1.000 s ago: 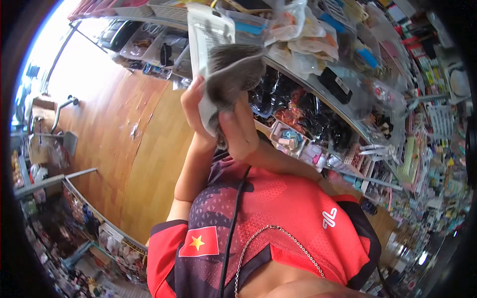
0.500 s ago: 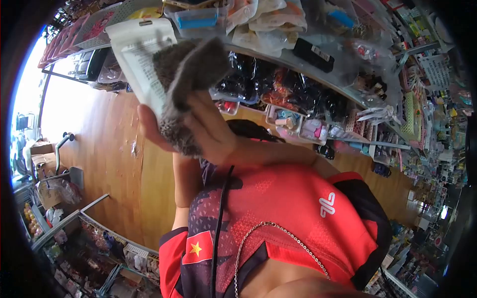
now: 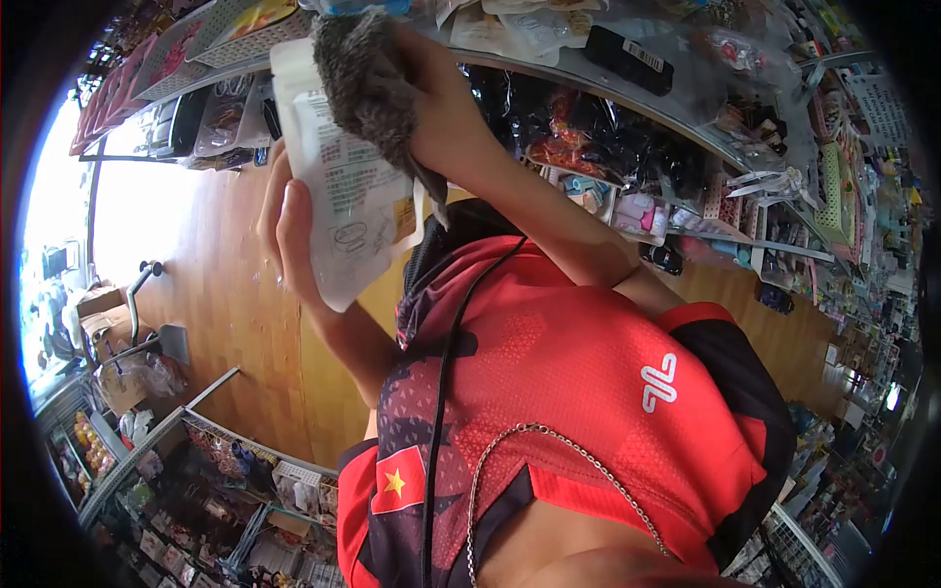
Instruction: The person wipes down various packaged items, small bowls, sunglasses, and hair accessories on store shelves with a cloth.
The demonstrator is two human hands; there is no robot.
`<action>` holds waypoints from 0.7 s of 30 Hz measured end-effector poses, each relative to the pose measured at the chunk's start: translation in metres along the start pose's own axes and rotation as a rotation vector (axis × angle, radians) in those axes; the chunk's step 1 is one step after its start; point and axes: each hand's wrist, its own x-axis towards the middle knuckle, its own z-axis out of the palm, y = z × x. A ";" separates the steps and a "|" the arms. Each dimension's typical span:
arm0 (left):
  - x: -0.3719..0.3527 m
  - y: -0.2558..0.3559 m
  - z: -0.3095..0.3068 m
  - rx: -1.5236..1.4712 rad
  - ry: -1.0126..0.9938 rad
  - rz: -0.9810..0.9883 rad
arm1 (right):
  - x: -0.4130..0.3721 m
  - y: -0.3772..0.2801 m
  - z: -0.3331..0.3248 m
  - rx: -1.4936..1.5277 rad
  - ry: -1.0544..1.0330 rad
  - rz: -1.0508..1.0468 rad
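A white pouch (image 3: 338,196) with printed text and a small line drawing is held tilted at the upper left. My left hand (image 3: 292,220) grips it from its left edge, thumb on the near face and fingers behind. A fuzzy grey cloth (image 3: 363,83) is bunched in my right hand (image 3: 436,108) and lies against the upper part of the pouch. Part of the cloth hangs down below my right palm, over the pouch's right edge. The right fingertips are hidden by the cloth.
A shelf (image 3: 588,83) with plastic packets and a black case (image 3: 629,61) runs across the top. Bins with bagged goods stand below it. At the lower left is another rack (image 3: 147,446) of goods, and cardboard boxes (image 3: 110,323) sit on the wooden floor.
My right hand and the cloth have moved up over the pouch, uncovering more of its printed face. The pouch stands lower and more of my left hand shows.
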 end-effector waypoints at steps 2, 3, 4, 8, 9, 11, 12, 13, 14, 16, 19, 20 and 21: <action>-0.006 0.009 -0.009 0.136 0.072 -0.104 | 0.003 -0.007 -0.005 -0.237 0.006 -0.090; -0.008 0.012 -0.011 0.205 0.108 -0.156 | 0.002 -0.015 -0.006 -0.351 0.020 -0.121; -0.009 0.014 -0.006 0.265 0.097 -0.144 | 0.003 -0.022 -0.007 -0.463 0.034 -0.155; -0.012 0.010 0.008 0.427 0.107 -0.095 | 0.005 -0.013 -0.010 -0.464 -0.080 -0.037; -0.011 0.006 0.006 0.449 0.123 -0.082 | 0.007 -0.005 -0.014 -0.316 -0.096 0.049; -0.009 0.003 0.008 0.473 0.128 -0.019 | 0.007 -0.001 -0.012 -0.095 -0.055 0.171; -0.008 0.004 0.007 0.468 0.131 -0.014 | 0.005 -0.003 -0.009 -0.022 0.004 0.207; -0.008 0.004 0.007 0.462 0.133 -0.010 | 0.003 -0.005 -0.007 0.049 0.063 0.244; -0.007 0.004 0.003 0.452 0.134 -0.017 | 0.004 -0.009 -0.008 0.224 0.118 0.506; -0.005 0.004 -0.009 0.434 0.135 -0.028 | 0.005 -0.007 -0.011 0.286 0.018 0.371; -0.005 0.007 -0.008 0.357 0.237 -0.010 | -0.003 -0.015 -0.008 0.013 -0.176 0.236; -0.004 0.007 -0.010 0.395 0.215 -0.005 | -0.006 -0.014 -0.007 0.001 -0.162 0.278; -0.004 0.006 -0.013 0.431 0.190 0.003 | -0.008 -0.013 -0.007 -0.012 -0.147 0.316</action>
